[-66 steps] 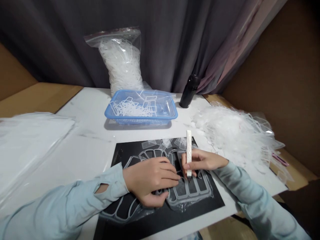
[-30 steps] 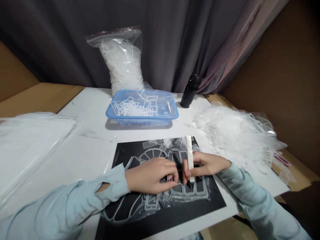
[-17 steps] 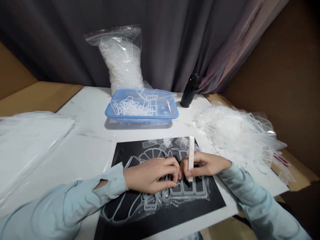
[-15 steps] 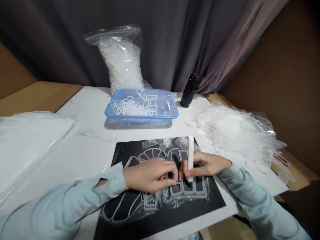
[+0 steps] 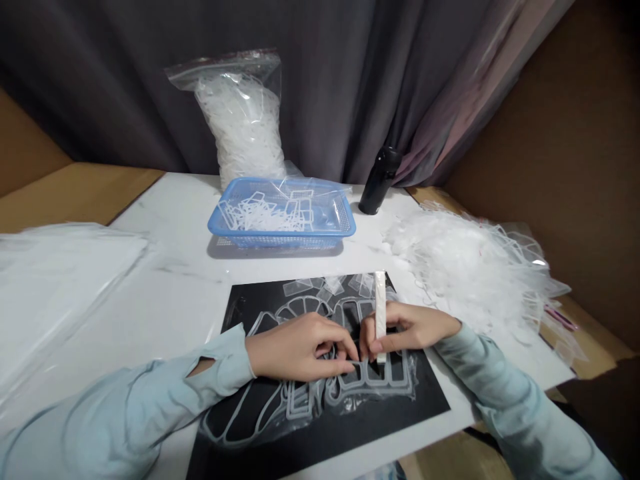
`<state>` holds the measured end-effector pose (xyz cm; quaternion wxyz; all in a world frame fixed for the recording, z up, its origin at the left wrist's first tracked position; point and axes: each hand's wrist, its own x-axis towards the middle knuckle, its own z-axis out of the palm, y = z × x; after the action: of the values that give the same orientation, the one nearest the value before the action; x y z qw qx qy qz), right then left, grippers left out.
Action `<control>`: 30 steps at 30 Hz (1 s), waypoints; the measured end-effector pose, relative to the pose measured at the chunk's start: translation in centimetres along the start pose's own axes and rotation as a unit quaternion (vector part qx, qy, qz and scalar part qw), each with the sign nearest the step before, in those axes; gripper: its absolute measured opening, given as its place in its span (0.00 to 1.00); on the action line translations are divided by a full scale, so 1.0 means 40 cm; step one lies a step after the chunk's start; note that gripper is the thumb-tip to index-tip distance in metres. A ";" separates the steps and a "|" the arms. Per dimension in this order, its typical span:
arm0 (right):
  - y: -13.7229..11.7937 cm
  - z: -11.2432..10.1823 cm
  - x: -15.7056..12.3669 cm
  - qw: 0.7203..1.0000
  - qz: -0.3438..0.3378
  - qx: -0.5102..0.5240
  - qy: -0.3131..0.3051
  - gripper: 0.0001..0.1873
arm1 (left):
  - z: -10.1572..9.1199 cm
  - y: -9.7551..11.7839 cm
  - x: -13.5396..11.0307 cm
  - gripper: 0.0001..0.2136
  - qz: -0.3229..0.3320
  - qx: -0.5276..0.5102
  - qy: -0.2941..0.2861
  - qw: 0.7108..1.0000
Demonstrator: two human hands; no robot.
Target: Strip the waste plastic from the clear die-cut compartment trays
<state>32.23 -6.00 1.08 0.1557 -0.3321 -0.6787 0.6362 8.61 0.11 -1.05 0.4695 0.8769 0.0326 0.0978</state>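
Observation:
My right hand (image 5: 405, 328) is closed around a white-wrapped, stick-shaped tool (image 5: 381, 300), held nearly upright. Its lower end points at a clear plastic sheet (image 5: 350, 387) with moulded frame shapes. The sheet lies on a black mat (image 5: 320, 443). My left hand (image 5: 300, 347) rests palm down on the same sheet, fingers bent, thumb and forefinger tips slightly apart beside my right fingertips. Both hands cover part of the sheet. Small clear rectangular pieces (image 5: 330, 287) lie along the mat's far edge.
Behind the mat stands a blue basket (image 5: 280, 235) of white frames, with a full zip bag (image 5: 245, 127) behind it. A black bottle (image 5: 380, 180) stands to its right. Clear sheets (image 5: 65, 280) lie left; a heap of plastic scraps (image 5: 465, 267) lies right.
My left thumb and fingertips have parted a little and shifted slightly. My right hand stays almost in place with the tool. The view has moved very slightly.

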 end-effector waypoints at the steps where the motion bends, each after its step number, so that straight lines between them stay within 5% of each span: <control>1: -0.001 0.000 0.000 1.000 0.003 0.004 -0.001 0.12 | 0.000 0.000 0.000 0.07 0.001 0.001 0.002 1.000; 30: -0.004 -0.004 -0.003 0.999 -0.005 -0.037 -0.011 0.12 | 0.004 -0.008 -0.002 0.07 -0.012 0.013 -0.007 1.000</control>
<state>32.38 -5.93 1.27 0.1391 -0.3275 -0.7054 0.6131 8.57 0.14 -1.44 0.4597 0.8830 0.0411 0.0858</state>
